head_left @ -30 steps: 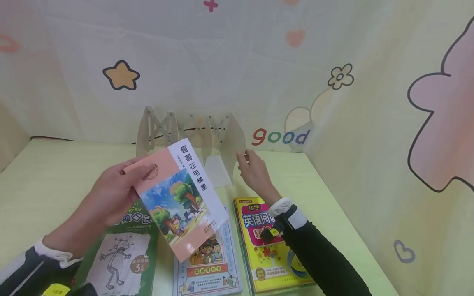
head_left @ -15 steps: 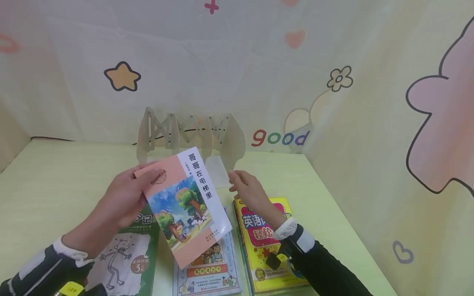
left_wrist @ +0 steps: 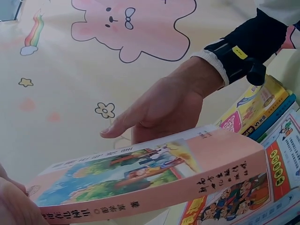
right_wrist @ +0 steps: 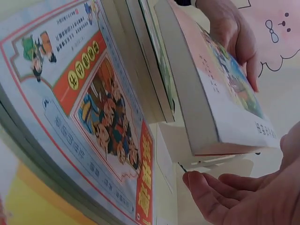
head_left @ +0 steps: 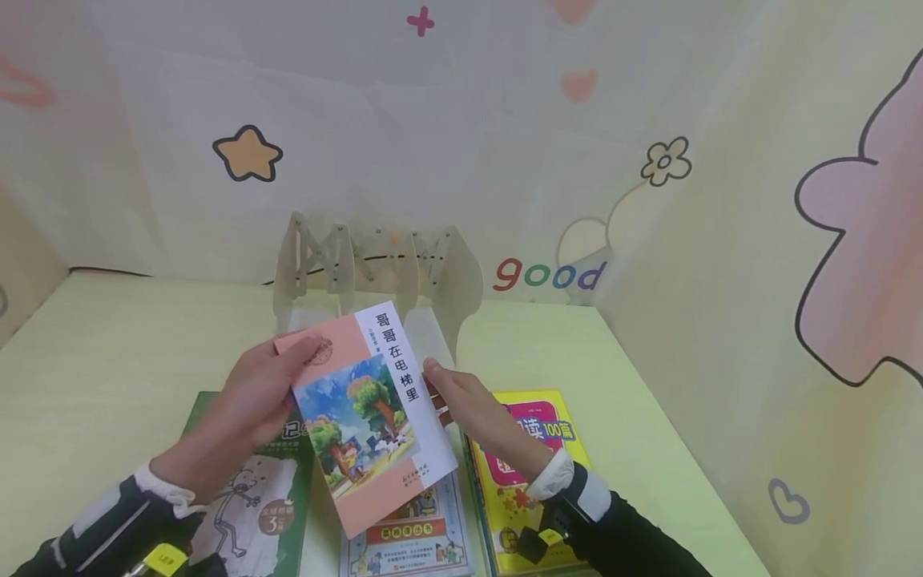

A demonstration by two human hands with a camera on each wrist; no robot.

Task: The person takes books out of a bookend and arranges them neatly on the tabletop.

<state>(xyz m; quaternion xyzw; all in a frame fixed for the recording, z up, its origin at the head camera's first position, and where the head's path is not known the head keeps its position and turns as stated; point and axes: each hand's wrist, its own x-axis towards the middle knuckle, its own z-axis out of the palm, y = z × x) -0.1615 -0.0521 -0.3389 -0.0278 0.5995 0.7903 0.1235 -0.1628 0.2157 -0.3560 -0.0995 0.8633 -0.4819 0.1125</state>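
Note:
My left hand (head_left: 248, 393) grips a pink-and-white paperback book (head_left: 397, 425) by its spine-side upper corner, thumb on the cover. The book is tilted, its painted cover facing up, and hangs over the table. My right hand (head_left: 486, 421) is at its right edge, thumb by the white strip. In the right wrist view the right hand's fingers (right_wrist: 206, 197) are extended below the book's corner, with a gap to it. Underneath lies a blue-bordered book (head_left: 433, 553), partly covered. A green book (head_left: 292, 497) is partly behind the left forearm, and a yellow book (head_left: 570, 441) is under the right wrist.
An expandable beige book stand (head_left: 465, 284) with upright dividers stands at the back of the table (head_left: 562, 344), before the patterned curtain (head_left: 433, 144). The yellow book tops a small stack (left_wrist: 276, 105).
My right hand has let go of the book stand's right end and come down and left to the book's edge. My left hand has brought the pink-and-white book slightly right and down.

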